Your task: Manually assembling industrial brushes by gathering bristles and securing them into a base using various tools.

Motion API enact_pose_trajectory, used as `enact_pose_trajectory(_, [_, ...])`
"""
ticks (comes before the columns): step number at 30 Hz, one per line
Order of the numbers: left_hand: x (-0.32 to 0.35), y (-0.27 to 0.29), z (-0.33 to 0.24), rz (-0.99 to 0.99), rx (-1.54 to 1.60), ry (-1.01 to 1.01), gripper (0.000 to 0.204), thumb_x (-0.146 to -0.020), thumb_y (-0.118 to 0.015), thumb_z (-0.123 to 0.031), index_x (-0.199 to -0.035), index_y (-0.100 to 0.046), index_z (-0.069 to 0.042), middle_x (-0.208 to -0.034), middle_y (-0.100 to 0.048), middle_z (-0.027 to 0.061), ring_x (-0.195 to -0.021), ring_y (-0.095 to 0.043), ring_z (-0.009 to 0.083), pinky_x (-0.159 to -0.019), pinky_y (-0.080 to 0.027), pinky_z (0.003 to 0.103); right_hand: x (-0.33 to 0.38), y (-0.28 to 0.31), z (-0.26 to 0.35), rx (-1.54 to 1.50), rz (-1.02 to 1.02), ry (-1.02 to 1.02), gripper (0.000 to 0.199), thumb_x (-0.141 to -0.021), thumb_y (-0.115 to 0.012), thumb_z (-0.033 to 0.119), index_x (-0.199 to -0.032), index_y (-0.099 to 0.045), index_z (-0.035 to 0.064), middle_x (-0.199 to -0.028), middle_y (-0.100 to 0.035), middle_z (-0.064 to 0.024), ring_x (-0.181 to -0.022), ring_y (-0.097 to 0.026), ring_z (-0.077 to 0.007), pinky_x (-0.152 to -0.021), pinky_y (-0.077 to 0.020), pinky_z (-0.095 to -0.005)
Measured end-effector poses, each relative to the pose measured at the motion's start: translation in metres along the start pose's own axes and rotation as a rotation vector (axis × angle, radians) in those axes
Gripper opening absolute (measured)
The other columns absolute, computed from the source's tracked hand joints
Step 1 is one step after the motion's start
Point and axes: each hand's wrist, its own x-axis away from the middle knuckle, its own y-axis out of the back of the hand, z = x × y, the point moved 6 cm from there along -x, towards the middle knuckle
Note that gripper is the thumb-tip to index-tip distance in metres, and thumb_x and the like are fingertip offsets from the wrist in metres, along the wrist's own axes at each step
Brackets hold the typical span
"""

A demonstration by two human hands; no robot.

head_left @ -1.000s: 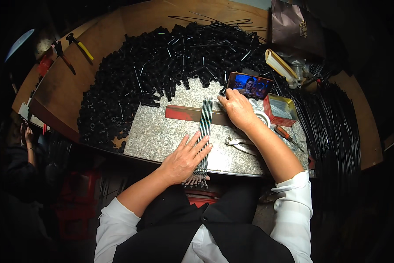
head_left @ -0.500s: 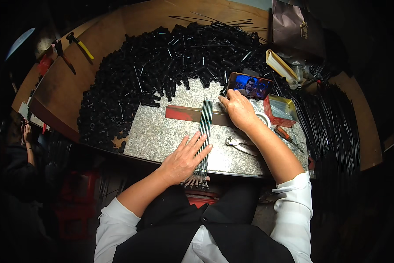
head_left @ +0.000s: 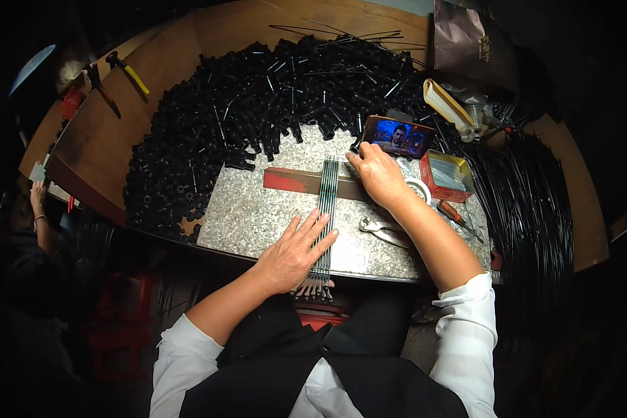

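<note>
My left hand (head_left: 294, 256) rests flat on a row of thin dark rods (head_left: 326, 202), its fingers stretched out. The rods lie side by side across a red-brown bar (head_left: 290, 181) on the speckled stone slab (head_left: 240, 219), and their forked metal ends hang past the near edge. My right hand (head_left: 379, 174) is just beyond the bar's right end, below a propped-up phone (head_left: 399, 136) with a picture on its screen. Its fingers are bent together; whatever they hold is too small to make out. Right of the rods lie pliers (head_left: 384, 232).
A big heap of black plastic parts (head_left: 278, 90) curves round the slab's far side. At right stand a red box (head_left: 447, 182), a white ring (head_left: 418, 189), a screwdriver (head_left: 455, 214) and long black rods (head_left: 536, 195). A paper bag (head_left: 467, 45) is behind. Another person's hand (head_left: 38, 197) shows far left.
My hands and the rods stay almost where they were. At far left the other person's hand has moved up to a pale flat object. The phone picture has changed.
</note>
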Motion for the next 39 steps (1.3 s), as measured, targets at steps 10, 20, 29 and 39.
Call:
enact_pose_trajectory(10, [-0.0008, 0.0031, -0.0012, 0.007, 0.072, 0.019, 0.057, -0.084, -0.055, -0.017, -0.136, -0.04, -0.002, -0.143, -0.032, 0.0261, -0.137, -0.025, 0.0395, -0.108, -0.024, 0.053, -0.0027, -0.0008, 0.0033, -0.018, 0.01, -0.006, 0.035, -0.08, -0.051, 0.006, -0.114, -0.061, 0.0047, -0.094, -0.052, -0.0137, -0.091, -0.056, -0.0284, -0.076, -0.0496, -0.0388])
enact_pose_trajectory(20, [0.0001, -0.0023, 0.0009, 0.029, -0.009, -0.003, 0.056, -0.083, -0.051, -0.008, -0.137, -0.039, -0.002, -0.143, -0.031, 0.0256, -0.137, -0.025, 0.0391, -0.108, -0.025, 0.053, -0.0051, 0.0013, 0.0043, 0.056, 0.009, 0.038, 0.033, -0.077, -0.052, 0.006, -0.109, -0.062, 0.0029, -0.092, -0.052, -0.014, -0.087, -0.055, -0.0286, -0.074, -0.0491, -0.0382])
enact_pose_trajectory(29, [0.0008, -0.005, 0.0023, 0.017, -0.002, -0.007, 0.056, -0.082, -0.049, -0.006, -0.137, -0.04, -0.002, -0.143, -0.031, 0.0256, -0.136, -0.026, 0.0392, -0.108, -0.025, 0.053, -0.0004, 0.0002, -0.0004, 0.027, -0.023, 0.019, 0.033, -0.078, -0.053, 0.006, -0.11, -0.063, 0.004, -0.091, -0.052, -0.0135, -0.087, -0.055, -0.0282, -0.074, -0.0489, -0.0384])
enact_pose_trajectory(39, [0.0005, -0.0024, 0.0012, 0.006, -0.007, -0.006, 0.054, -0.083, -0.049, -0.007, -0.136, -0.04, -0.002, -0.143, -0.032, 0.0255, -0.136, -0.026, 0.0389, -0.108, -0.025, 0.053, -0.003, 0.0034, 0.0044, 0.076, 0.0, 0.034, 0.033, -0.078, -0.053, 0.006, -0.11, -0.062, 0.0043, -0.091, -0.052, -0.0128, -0.087, -0.055, -0.0275, -0.074, -0.0486, -0.0377])
